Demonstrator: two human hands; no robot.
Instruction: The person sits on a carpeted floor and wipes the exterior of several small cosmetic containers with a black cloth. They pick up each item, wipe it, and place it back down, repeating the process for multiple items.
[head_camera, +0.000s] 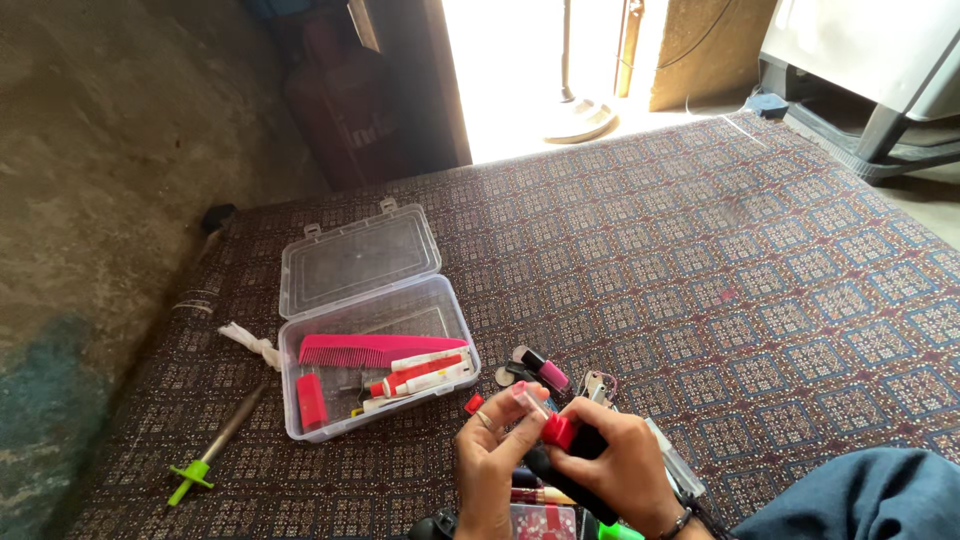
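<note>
My left hand (495, 455) and my right hand (620, 465) meet low in the head view, over a patterned carpet. Between them is a small black bottle with a red cap (560, 432). My right hand grips the black body and my left fingers pinch at the red cap end. Just left of my hands stands an open clear plastic box (345, 300) with its lid laid back. Inside it lie a pink comb (375, 349), a red-and-white tube (420, 375) and a small red case (312, 401).
Small cosmetics lie on the carpet by my hands, among them a pink-capped bottle (545, 370). A rod with a green tip (205, 458) lies left of the box. A rough wall runs along the left; a bright doorway and a white appliance on legs are at the back.
</note>
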